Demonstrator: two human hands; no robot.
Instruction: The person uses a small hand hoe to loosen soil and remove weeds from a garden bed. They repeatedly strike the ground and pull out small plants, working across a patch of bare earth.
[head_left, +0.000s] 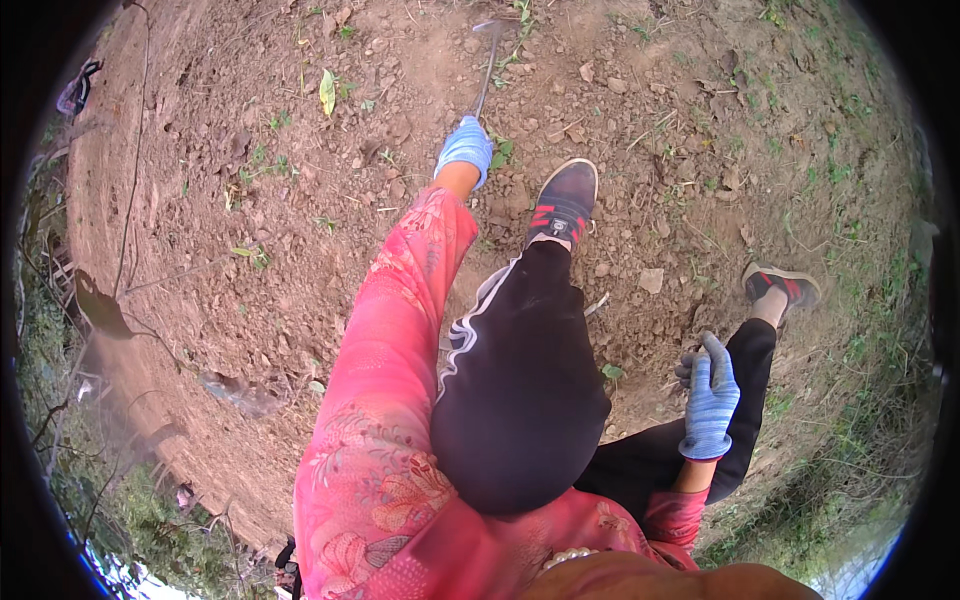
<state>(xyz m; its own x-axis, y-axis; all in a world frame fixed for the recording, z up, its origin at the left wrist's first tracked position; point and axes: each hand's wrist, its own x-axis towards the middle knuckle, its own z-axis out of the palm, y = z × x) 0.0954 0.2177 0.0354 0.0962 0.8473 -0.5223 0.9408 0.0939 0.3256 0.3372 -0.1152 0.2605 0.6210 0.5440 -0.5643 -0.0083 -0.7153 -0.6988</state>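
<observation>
My left hand (465, 148), in a blue knit glove, is closed around the grip end of a long-shafted hand tool, apparently a small hoe (489, 73). Its thin shaft points away from me, and the blade at the far end is near the ground by a green vine (525, 19). The grip itself is hidden by the glove. My right hand (709, 409), in a blue glove with grey fingers, is over my right lower leg. It holds nothing, its fingers loosely bent and apart.
Dry, crumbly soil (360, 165) with small weeds and fallen leaves surrounds me. My left shoe (562, 199) is in front, and my right shoe (781, 285) is out to the side. A bare branch with a dead leaf (101, 307) is at left. Grass (862, 397) grows along the right.
</observation>
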